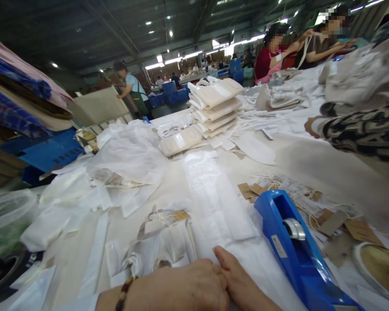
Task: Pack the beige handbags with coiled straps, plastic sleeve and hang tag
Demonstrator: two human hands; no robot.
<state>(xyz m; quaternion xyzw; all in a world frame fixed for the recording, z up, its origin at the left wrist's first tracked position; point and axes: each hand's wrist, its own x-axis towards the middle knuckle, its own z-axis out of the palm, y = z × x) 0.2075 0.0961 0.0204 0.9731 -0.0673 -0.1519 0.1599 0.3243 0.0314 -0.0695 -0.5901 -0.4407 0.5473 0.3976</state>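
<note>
Possibly the slick bags (217, 203), lying just beyond the right hand (241, 278), could slide or snag on the adjacent dispenser (296, 255) if nudged. The left hand (181, 285) curls against the right; both are cut off below, so I cannot tell whether either grips anything. The bundle (170, 244) beyond the left is blurred.

Two hands (184, 285) (246, 285), perhaps four stacked packs (218, 113)

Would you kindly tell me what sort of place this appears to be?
Probably the packing area of a garment or textile workshop, judging by the stack of folded cream articles, the translucent plastic packaging, and the loose cardboard tags beside a blue tape dispenser.
</note>
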